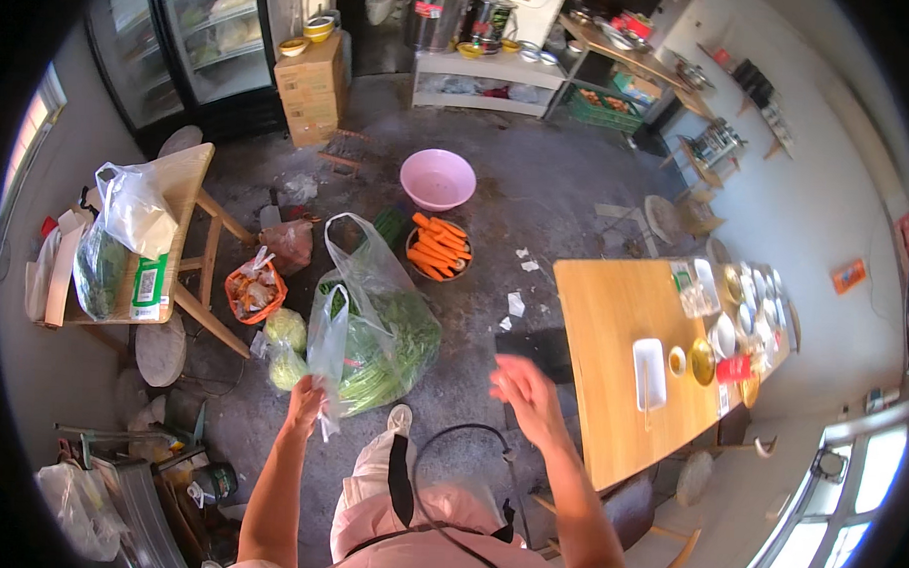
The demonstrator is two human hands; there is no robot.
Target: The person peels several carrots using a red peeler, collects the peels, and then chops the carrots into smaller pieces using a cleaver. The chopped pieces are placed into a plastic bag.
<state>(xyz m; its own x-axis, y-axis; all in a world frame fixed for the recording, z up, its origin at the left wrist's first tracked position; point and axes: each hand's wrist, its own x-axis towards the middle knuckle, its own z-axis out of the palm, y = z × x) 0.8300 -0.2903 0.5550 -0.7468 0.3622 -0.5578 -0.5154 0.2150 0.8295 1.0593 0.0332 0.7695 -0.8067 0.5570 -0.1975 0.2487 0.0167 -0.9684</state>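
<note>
Low on the left, my left hand (305, 406) grips the end of a thin clear plastic bag (328, 347). That bag hangs against a large clear plastic bag of leafy greens (392, 349) on the floor. My right hand (527, 399) is in mid-air left of the wooden table, slightly blurred, with loosely bent fingers and nothing visible in it. Two pale green cabbages (285, 328) in plastic lie just left of the greens. Beyond the greens stands a round bowl heaped with carrots (439, 246), and behind it a pink plastic basin (438, 180).
An orange basket (256, 290) of bagged food sits by the left table (191, 200). At right, a wooden table (604, 312) carries a white tray (649, 375) and several dishes. A black cable (457, 428) loops before my body. Paper scraps (515, 304) litter the floor.
</note>
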